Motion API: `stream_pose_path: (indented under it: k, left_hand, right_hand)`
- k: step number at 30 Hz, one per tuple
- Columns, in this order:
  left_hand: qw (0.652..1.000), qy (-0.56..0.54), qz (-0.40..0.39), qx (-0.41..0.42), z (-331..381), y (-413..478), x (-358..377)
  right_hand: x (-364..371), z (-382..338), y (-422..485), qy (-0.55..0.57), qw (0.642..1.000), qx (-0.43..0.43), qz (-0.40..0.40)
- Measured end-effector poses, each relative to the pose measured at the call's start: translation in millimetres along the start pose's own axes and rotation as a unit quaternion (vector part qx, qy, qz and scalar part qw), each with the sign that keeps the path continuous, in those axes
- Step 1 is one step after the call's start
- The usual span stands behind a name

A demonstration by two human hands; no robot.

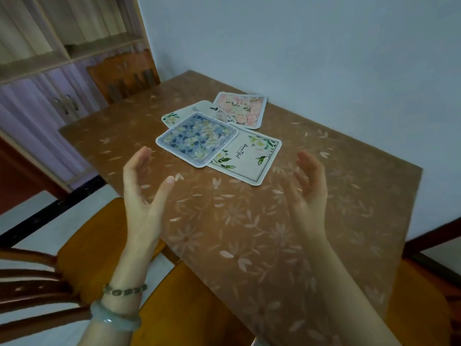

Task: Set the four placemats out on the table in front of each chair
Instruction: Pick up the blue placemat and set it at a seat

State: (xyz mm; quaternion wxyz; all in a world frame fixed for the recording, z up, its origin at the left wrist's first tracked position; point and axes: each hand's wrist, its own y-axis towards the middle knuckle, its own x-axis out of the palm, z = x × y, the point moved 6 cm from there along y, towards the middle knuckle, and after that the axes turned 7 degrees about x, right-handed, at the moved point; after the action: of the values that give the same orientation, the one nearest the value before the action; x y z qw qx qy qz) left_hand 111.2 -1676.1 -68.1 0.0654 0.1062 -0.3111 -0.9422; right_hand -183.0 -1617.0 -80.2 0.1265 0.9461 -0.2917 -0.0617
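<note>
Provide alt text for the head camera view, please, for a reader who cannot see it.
A person's empty left hand and right hand hover above a flowered table, just short of four placemats lying overlapped in a pile. A wooden chair stands at the far side.

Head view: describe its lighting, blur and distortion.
Head view: light is dim and even, with a bluish cast on the wall; the right hand is smeared by motion blur at its fingers, the left hand sharper; the wide lens bends the table edges and the shelf; the placemats are fairly clear, no strong glare.
</note>
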Motion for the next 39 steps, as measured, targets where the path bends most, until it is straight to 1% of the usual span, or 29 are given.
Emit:
stream_pose_path:
  k: [5, 9, 15, 19, 23, 26, 31, 33, 37, 39]
  left_hand:
    - [0.999, -0.009, -0.028, -0.035, -53.9, 41.8, 62.1]
    - [0.997, -0.007, -0.057, -0.051, -92.6, 77.6, 107.3]
    - [0.994, 0.013, -0.068, -0.080, -154.6, 117.9, 140.3]
    - [0.993, 0.043, -0.071, -0.089, -205.2, 132.4, 157.8]
    - [0.982, 0.102, -0.112, -0.109, -263.7, 134.8, 176.7]
    - [0.970, 0.150, -0.159, -0.105, -299.7, 131.4, 189.1]
    - [0.944, 0.216, -0.222, -0.115, -354.8, 120.3, 201.0]
    - [0.931, 0.239, -0.257, -0.104, -372.6, 115.6, 205.5]
    - [0.877, 0.318, -0.356, -0.059, -399.3, 110.1, 210.0]
    - [0.858, 0.338, -0.384, -0.043, -408.2, 110.3, 208.1]
  right_hand:
    - [22.0, 46.4, 61.7, 0.026, 0.998, 0.052, 0.005]
    - [39.7, 72.9, 113.4, 0.019, 0.998, 0.061, 0.008]
    - [74.8, 112.3, 170.9, 0.024, 0.997, 0.078, 0.009]
    - [101.9, 147.9, 200.6, 0.020, 0.996, 0.087, -0.005]
    - [129.8, 188.1, 219.8, 0.044, 0.992, 0.119, -0.019]
    - [148.7, 218.4, 230.5, 0.059, 0.986, 0.152, -0.032]
    - [184.5, 285.3, 240.2, 0.082, 0.966, 0.243, -0.048]
    - [199.4, 309.7, 241.1, 0.080, 0.957, 0.275, -0.055]
    - [223.7, 347.9, 235.3, 0.089, 0.937, 0.332, -0.067]
    - [232.6, 364.3, 231.9, 0.090, 0.925, 0.362, -0.076]
